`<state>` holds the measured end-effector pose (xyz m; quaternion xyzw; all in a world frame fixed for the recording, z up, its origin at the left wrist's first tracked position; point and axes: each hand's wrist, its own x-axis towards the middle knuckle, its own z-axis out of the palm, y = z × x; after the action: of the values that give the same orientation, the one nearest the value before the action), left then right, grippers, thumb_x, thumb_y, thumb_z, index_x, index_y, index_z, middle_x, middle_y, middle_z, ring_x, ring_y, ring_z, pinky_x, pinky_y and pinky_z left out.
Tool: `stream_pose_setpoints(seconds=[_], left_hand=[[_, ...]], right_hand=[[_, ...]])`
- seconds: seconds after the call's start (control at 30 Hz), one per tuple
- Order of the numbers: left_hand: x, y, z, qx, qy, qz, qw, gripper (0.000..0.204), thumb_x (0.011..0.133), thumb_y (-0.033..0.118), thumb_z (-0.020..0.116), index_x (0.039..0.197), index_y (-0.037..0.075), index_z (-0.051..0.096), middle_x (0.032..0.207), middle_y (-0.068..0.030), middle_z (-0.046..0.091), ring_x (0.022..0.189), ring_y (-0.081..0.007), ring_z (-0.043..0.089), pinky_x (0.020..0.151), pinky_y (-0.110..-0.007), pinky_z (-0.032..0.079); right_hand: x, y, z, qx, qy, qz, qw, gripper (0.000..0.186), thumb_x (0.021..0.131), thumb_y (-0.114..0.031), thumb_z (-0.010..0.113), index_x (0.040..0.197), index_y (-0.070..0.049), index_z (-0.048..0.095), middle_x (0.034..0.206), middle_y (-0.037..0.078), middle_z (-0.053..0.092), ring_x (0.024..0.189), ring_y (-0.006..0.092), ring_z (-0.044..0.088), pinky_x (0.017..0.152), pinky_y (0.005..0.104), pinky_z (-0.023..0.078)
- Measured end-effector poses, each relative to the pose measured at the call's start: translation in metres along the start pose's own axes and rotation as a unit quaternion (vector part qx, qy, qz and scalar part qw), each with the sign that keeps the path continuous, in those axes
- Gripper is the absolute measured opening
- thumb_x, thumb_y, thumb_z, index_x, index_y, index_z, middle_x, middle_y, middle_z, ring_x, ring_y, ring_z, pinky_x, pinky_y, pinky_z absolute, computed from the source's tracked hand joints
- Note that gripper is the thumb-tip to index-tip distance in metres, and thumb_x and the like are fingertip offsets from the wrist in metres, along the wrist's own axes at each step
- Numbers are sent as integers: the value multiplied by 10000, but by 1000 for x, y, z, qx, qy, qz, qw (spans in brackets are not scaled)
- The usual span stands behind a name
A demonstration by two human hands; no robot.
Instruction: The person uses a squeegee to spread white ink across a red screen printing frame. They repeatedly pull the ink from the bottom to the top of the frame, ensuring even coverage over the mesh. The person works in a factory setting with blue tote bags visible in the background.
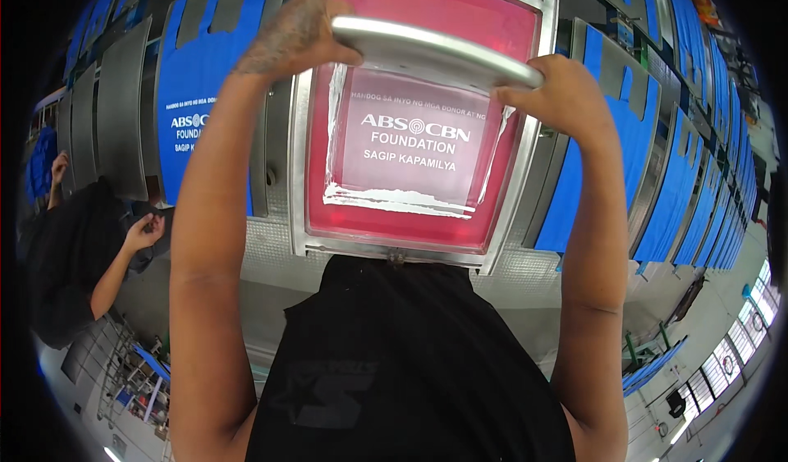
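Squeegee [427, 48] is over the far part of the red screen [386, 231], inside the metal frame [300, 175]. Left hand [316, 39] grips its left end, right hand [554, 93] the right; wide hold probably evens pressure. White lettering [414, 144] with round emblem reads upright; blue bag [187, 80] at left has similar print.
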<state>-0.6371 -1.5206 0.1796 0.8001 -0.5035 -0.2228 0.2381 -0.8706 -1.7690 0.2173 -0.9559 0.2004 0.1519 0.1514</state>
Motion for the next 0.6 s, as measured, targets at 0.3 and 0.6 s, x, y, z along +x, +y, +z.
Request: stream_pose_setpoints(seconds=[0.3, 0.6], left_hand=[[-93, 37, 41, -7, 286, -115, 951, 321, 808, 248, 821, 1011, 25, 711, 1000, -98, 738, 941, -225, 698, 870, -342, 540], [-320, 107, 270, -408, -229, -392, 792, 424, 989, 437, 599, 935, 23, 674, 794, -113, 648, 740, -196, 609, 700, -355, 487]], right_hand=[[39, 18, 13, 51, -10, -118, 992, 361, 822, -306, 723, 1038, -16, 710, 893, 221, 697, 845, 406, 664, 797, 449, 517], [70, 26, 39, 49, -100, -127, 986, 470, 828, -371, 747, 1095, 11, 693, 914, 192, 705, 844, 329, 689, 790, 401, 521]])
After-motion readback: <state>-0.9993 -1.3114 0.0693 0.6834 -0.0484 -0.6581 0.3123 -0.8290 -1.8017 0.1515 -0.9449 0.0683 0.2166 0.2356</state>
